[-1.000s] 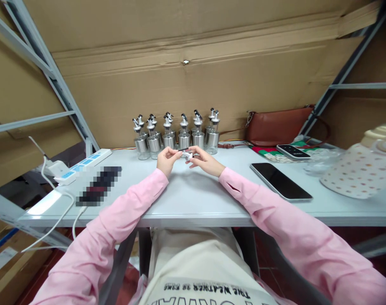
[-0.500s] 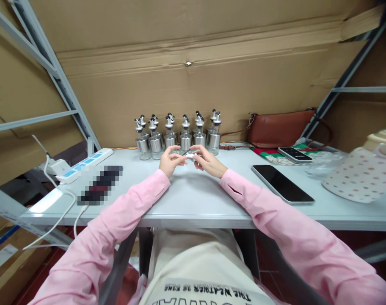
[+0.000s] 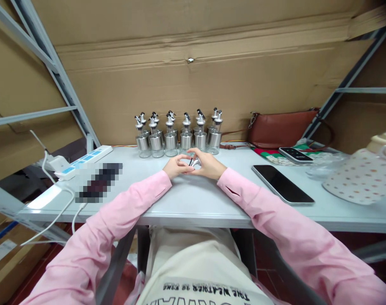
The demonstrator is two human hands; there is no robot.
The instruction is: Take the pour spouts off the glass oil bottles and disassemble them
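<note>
My left hand (image 3: 176,167) and my right hand (image 3: 208,164) meet over the middle of the table, fingers curled and tips close together. Between them they pinch a small silver-white piece with a black part (image 3: 191,162); fingers cover much of it, so its kind cannot be made out. Just beyond my hands stand several glass oil bottles (image 3: 155,142) with steel sleeves and pourer tops, upright in two rows. My right hand hides the base of some of them.
On the left, a power strip (image 3: 85,161) and white cable (image 3: 64,218) lie near a pixelated dark object (image 3: 99,182). On the right are a phone (image 3: 282,184), a dark-faced device (image 3: 295,155), a brown bag (image 3: 282,129) and a dotted white container (image 3: 354,178). Cardboard (image 3: 167,84) stands behind.
My hands have come slightly nearer to me and closer together. The small piece has turned, its black part now standing up between my fingers. The bottles have stayed put.
</note>
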